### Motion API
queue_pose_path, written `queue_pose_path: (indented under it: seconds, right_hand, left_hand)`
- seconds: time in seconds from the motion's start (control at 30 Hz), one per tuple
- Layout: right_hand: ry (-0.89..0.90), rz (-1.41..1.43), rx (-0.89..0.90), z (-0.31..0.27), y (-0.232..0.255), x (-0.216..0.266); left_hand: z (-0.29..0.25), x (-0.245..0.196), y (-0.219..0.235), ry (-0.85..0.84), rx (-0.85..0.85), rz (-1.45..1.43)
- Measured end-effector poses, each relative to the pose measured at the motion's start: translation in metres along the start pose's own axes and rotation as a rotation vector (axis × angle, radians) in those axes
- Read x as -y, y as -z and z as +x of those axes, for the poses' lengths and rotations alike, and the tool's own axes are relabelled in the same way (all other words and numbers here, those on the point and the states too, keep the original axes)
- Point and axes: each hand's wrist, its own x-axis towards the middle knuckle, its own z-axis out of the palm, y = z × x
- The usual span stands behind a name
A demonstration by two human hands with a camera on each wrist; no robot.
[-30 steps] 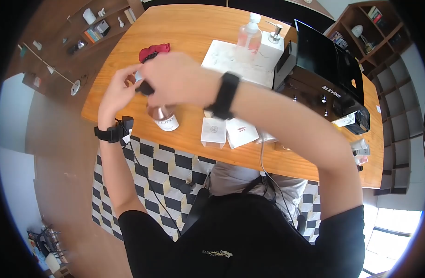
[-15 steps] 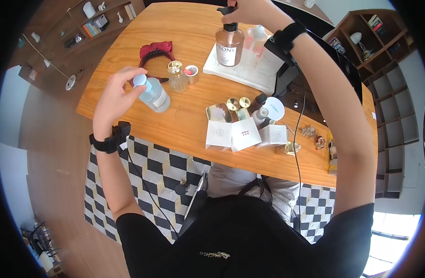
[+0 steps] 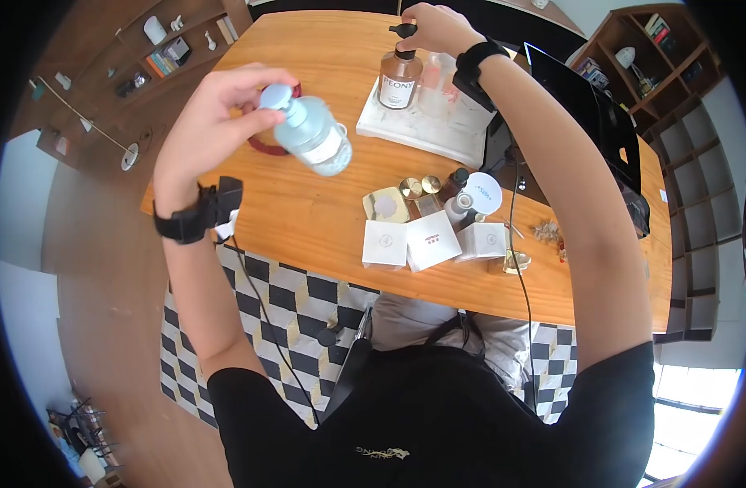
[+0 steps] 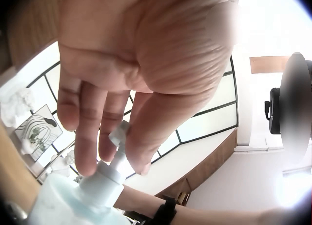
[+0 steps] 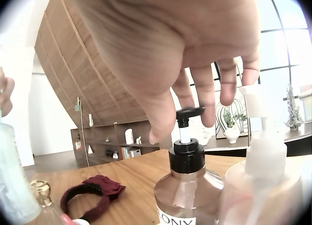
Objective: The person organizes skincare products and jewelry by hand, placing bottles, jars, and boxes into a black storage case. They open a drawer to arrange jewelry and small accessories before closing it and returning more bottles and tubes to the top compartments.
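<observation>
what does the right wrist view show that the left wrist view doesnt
Only the right wrist view shows the right hand with fingers on the black pump head of the brown-tinted PEONY pump bottle, a clear pump dispenser beside it, and a dark red fabric headband lying on the orange wooden table.

Only the left wrist view shows the left hand up close, its fingertips pinching the pale cap of the light blue plastic bottle.

Both show that blue bottle; in the right wrist view it is only a sliver at the left edge.
</observation>
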Motion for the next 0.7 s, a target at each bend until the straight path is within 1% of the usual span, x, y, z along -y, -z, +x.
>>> queue_pose_path:
  seconds: [0.07,0.1,0.13,0.2,0.23,0.3,0.33,0.4,0.47,0.53,0.57,0.63,0.67,0.7]
  right_hand:
    - [-0.021,0.007,-0.013,0.001,0.0,0.002]
    - [-0.027,0.007,-0.005,0.0,0.001,0.004]
    - [-0.033,0.008,0.003,-0.002,0.002,0.005]
    - [-0.02,0.053,0.02,-0.002,0.004,0.004]
    - [-0.001,0.067,0.0,-0.003,0.005,0.002]
    - [0.06,0.098,-0.038,-0.018,0.019,0.004]
    - [0.057,0.099,-0.039,-0.018,0.021,0.003]
    - [0.074,0.135,-0.151,-0.018,0.023,0.002]
    - [0.093,0.148,-0.135,-0.026,0.032,0.003]
    - [0.15,0.232,-0.161,-0.035,0.035,0.006]
    - [0.152,0.235,-0.159,-0.04,0.036,0.008]
    - [0.323,0.364,-0.191,-0.054,0.036,0.011]
    - [0.325,0.366,-0.19,-0.067,0.044,0.021]
    - [0.301,0.392,-0.14,-0.081,0.054,0.028]
  left_hand:
    - [0.025,0.005,-0.009,0.073,0.016,0.036]
    - [0.041,0.013,-0.019,-0.005,0.009,0.021]
    - [0.055,0.016,-0.029,-0.007,0.019,0.022]
    - [0.08,0.02,-0.048,0.153,0.004,0.024]
    - [0.092,0.025,-0.056,0.15,0.01,0.025]
    - [0.113,0.037,-0.072,0.054,-0.03,0.312]
    - [0.12,0.039,-0.078,0.052,-0.027,0.313]
    - [0.129,0.043,-0.087,0.073,-0.047,0.35]
    - [0.135,0.046,-0.093,0.078,-0.046,0.374]
    - [0.139,0.046,-0.099,0.085,-0.046,0.396]
    - [0.14,0.045,-0.1,0.067,-0.07,0.412]
    - [0.14,0.045,-0.101,0.054,-0.091,0.431]
    - [0.143,0.046,-0.101,0.033,-0.064,0.445]
    - [0.146,0.048,-0.101,0.011,-0.037,0.457]
